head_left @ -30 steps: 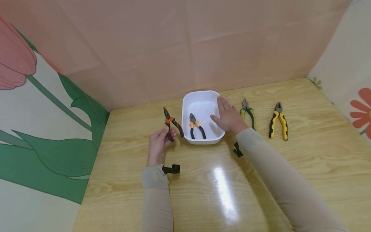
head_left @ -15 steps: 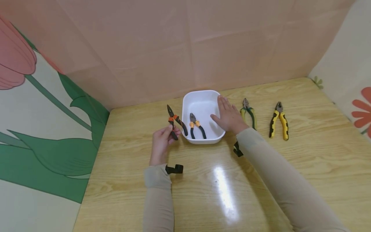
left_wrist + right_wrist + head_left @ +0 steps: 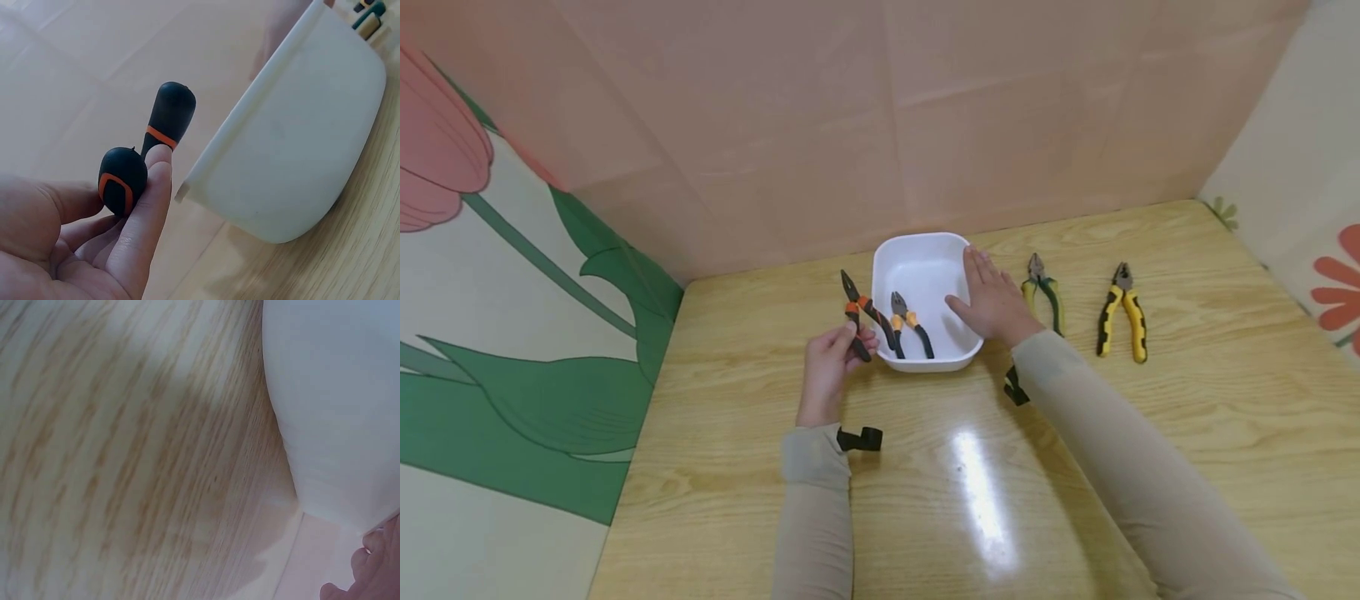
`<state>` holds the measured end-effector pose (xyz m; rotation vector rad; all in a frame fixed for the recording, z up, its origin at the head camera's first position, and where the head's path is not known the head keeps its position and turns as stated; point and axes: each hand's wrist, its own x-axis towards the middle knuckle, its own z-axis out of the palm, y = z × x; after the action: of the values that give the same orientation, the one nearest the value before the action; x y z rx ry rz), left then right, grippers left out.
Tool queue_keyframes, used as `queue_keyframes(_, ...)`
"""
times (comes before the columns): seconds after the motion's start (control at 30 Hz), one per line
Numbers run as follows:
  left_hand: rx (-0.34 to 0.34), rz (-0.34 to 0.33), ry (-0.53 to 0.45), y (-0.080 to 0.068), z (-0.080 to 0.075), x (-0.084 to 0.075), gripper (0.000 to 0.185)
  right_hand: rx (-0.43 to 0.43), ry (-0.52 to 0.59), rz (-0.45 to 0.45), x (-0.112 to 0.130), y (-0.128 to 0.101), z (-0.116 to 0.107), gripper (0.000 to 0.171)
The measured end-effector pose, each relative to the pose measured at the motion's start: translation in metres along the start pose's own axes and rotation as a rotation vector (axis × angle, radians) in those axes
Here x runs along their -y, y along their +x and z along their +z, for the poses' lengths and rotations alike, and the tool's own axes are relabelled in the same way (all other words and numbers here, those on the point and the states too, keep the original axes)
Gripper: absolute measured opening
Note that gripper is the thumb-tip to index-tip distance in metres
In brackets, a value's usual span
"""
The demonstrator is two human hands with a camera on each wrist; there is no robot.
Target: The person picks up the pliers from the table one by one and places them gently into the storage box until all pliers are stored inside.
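1. Left hand (image 3: 831, 364): fingers curled round the lower handles of the orange-and-black long-nose pliers (image 3: 862, 312), lifted off the wooden table (image 3: 1187, 417) just left of the white plastic tray (image 3: 925, 250). In the left wrist view the thumb and forefinger pinch the two rounded handle ends (image 3: 147, 156), with the tray's outer wall (image 3: 300, 156) close beside them.

2. Long-nose pliers, orientation: long axis runs roughly away from the person, tilted slightly; the pointed nose aims toward the far pink wall and a little to the left, the handles back toward the palm. One handle reaches to the tray's left rim (whether it touches cannot be told).

3. Right hand (image 3: 994, 302): fingers straight and together, palm down, laid flat on the tray's right rim, thumb over the inside. It grips nothing. The right wrist view shows only fingertips (image 3: 375, 575) at the tray's curved wall.

4. Tray contents: orange-and-black combination pliers (image 3: 908, 327), lying in the left half, nose toward the far wall, handles spread toward the near rim.

5. Table, right of the tray: green-and-yellow pliers (image 3: 1043, 292) just beside the right hand, and yellow-and-black pliers (image 3: 1122, 310) farther right; both lie with noses toward the far wall.
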<state>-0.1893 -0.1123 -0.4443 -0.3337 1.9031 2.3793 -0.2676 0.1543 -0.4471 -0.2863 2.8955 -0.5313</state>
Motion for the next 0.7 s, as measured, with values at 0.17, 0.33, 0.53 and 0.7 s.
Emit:
queue_keyframes(0.17,0.015,0.013,-0.018,-0.0011,0.0029,0.0018,0.038,-0.003,0.001,-0.002,0.0006,-0.0002,0.0001,0.089)
queue_keyframes(0.33,0.012,0.010,-0.027,-0.0013,0.0040,0.0029,0.038,-0.005,0.001,0.000,0.0009,-0.0002,0.0006,0.089)
queue_keyframes(0.53,0.013,0.005,0.003,-0.0013,0.0039,0.0017,0.037,-0.010,-0.003,0.000,0.0013,0.0001,0.0002,0.090)
queue_keyframes(0.7,0.016,-0.002,0.025,-0.0001,0.0055,0.0017,0.039,-0.003,-0.011,0.002,0.0018,-0.0001,-0.0007,0.090)
